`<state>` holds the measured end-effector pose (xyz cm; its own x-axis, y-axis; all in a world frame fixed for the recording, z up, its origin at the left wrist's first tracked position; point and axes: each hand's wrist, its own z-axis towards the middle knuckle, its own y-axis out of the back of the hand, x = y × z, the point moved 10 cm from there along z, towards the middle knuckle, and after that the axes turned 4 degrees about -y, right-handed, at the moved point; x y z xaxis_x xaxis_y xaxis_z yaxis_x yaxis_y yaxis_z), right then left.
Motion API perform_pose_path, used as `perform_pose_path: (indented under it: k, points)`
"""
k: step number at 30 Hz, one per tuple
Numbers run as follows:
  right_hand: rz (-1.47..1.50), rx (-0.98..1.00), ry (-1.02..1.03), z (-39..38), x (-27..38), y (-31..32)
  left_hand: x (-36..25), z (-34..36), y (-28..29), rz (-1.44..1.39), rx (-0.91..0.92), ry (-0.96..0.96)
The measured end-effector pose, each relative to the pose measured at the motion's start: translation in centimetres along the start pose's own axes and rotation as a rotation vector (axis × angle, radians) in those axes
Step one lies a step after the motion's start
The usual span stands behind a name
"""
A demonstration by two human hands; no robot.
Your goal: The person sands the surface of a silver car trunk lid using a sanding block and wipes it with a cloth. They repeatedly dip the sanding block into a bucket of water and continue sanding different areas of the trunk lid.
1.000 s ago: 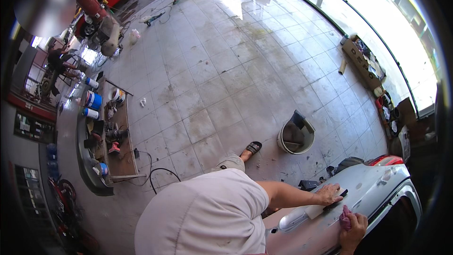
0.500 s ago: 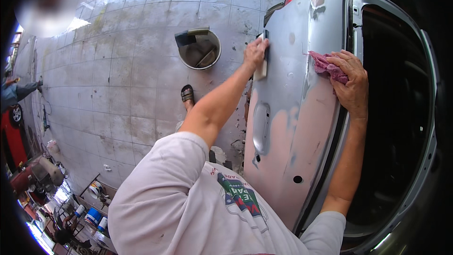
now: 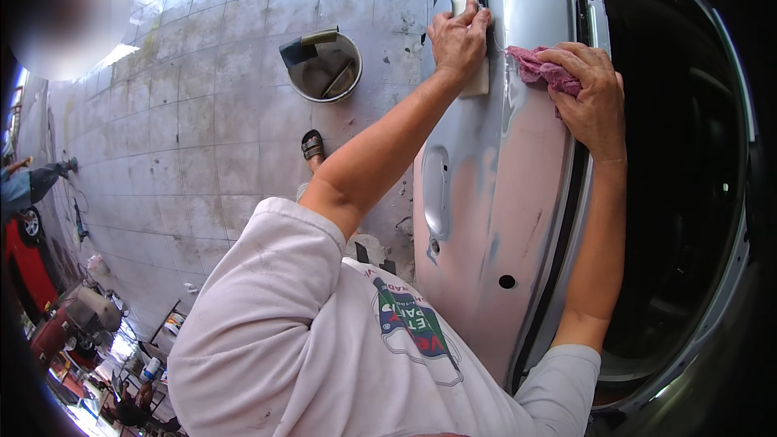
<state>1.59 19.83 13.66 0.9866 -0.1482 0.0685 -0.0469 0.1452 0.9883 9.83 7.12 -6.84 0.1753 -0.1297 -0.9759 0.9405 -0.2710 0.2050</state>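
Observation:
My left hand (image 3: 460,39) grips a long pale sanding block (image 3: 476,84) with a dark edge strip, held against the silver-grey upper area of a car door (image 3: 522,202). Bunched in my right hand (image 3: 592,97) is a wet-looking pink cloth (image 3: 534,66), touching the panel beside the black window seal. Pinkish bare patches spread over the door below both hands. Nearer to me the panel has a handle recess (image 3: 435,190) and a round black hole (image 3: 507,282). The block's working face is hidden against the metal.
On the tiled floor to the left stands a bucket (image 3: 354,73), a dark sheet (image 3: 298,53) hanging over its rim. A sandalled foot (image 3: 312,146) is close by. Far left are another person's leg (image 3: 36,182) and a red car (image 3: 32,271); workshop clutter fills the lower left.
My left hand has moved the sanding block away from the door's left edge, rightward and farther up the panel. My right hand still holds the cloth. The whole view has shifted slightly.

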Motion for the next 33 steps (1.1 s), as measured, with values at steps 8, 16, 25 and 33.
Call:
perform_pose_path:
  k: [8, 16, 25, 33]
  points:
    - [-0.112, 0.018, -0.103, -0.9, -1.5, 0.2, 1.8, -12.4, 0.9, 0.017, 0.031, 0.018]
    - [-0.162, 0.000, -0.104, -0.6, -0.6, 0.7, -1.3, -10.7, 0.7, -0.057, 0.108, -0.121]
    - [-0.278, -0.188, -0.306, 2.4, 0.9, -0.1, 8.7, 2.9, 0.0, -0.413, 0.178, 0.303]
    - [-0.257, -0.272, -0.403, 0.4, -2.3, -0.1, 0.2, -12.9, 1.7, -0.134, 0.211, -0.082]
